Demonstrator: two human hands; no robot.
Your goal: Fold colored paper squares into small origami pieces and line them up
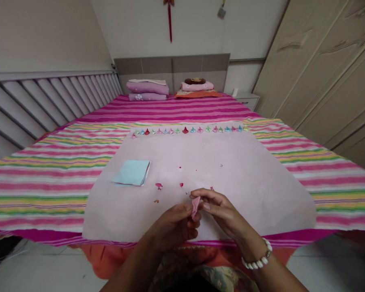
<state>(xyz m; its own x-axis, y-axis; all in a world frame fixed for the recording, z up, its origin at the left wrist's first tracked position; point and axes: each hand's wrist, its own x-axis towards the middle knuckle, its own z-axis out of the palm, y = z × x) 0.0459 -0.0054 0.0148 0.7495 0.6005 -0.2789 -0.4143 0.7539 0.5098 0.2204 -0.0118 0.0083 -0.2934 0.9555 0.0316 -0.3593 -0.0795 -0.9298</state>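
1. A folded pink paper piece (pixel 195 207) is pinched by the left hand (pixel 177 222), lower centre of the frame;
2. the right hand (pixel 223 207) is placed at its edge, fingers narrowly parted; any grip there cannot be told;
3. light-blue paper (pixel 133 172) is stacked left of centre; folded paper shapes (pixel 185 130) are lined above.

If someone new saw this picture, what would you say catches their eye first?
Probably the vivid striped bedspread under the pale sheet. Along the sheet's far edge runs a row of small colourful folded papers. Toward its near edge, the left hand holds a pink folded paper, the right hand beside it.
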